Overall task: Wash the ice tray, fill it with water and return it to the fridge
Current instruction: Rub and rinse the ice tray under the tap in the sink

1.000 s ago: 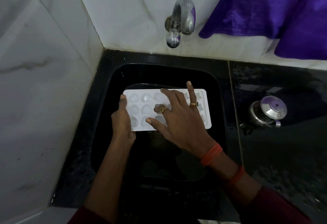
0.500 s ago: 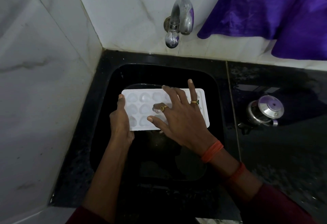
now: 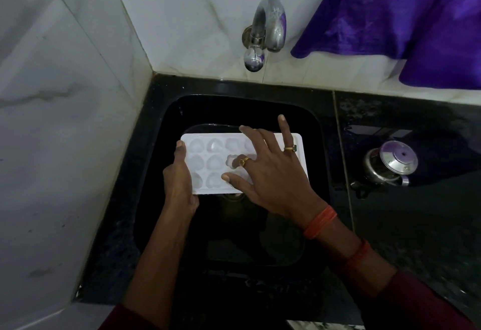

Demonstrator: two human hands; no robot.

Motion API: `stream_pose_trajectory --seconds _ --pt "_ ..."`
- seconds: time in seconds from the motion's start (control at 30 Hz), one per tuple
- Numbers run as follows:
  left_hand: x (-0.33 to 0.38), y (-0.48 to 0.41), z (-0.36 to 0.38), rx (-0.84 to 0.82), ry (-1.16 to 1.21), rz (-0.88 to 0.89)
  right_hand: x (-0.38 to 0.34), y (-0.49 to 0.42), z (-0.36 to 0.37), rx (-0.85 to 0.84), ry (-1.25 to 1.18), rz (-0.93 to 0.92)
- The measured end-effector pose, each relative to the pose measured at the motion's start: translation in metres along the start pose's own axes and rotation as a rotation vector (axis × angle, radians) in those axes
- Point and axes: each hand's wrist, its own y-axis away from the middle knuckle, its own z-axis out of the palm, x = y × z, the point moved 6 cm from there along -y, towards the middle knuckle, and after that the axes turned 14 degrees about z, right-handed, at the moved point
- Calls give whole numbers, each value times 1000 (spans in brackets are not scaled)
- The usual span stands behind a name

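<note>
A white ice tray [image 3: 205, 160] with heart-shaped cups lies flat over the black sink [image 3: 161, 147]. My left hand [image 3: 181, 181] grips the tray's left end, thumb on the rim. My right hand [image 3: 270, 173] lies spread on top of the tray's middle and right part, fingers apart, one fingertip pressed into a cup. It wears two rings and orange thread bands at the wrist. A steel tap [image 3: 263, 33] sticks out of the wall above the sink; no water runs from it.
White marble-look tiles form the wall at the left and back. A purple cloth [image 3: 390, 17] hangs at the upper right. A small steel pot with a lid [image 3: 390, 165] stands on the wet black counter [image 3: 416, 225] right of the sink.
Both hands and the tray stay almost where they were. The fingers of my right hand have shifted slightly over the tray's cups.
</note>
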Motion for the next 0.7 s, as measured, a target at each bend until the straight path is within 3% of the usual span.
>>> stream_pose_trajectory --seconds 0.17,0.33,0.57,0.7 --pt "-2 0 0 -11 17 -7 3 -5 -9 99 -89 80" --pt "2 4 2 -11 14 6 6 -8 1 35 -74 152" --pt "5 11 5 -22 9 8 3 -10 7 18 -49 114" --pt "6 12 6 -24 24 8 4 -11 -1 91 -70 110"
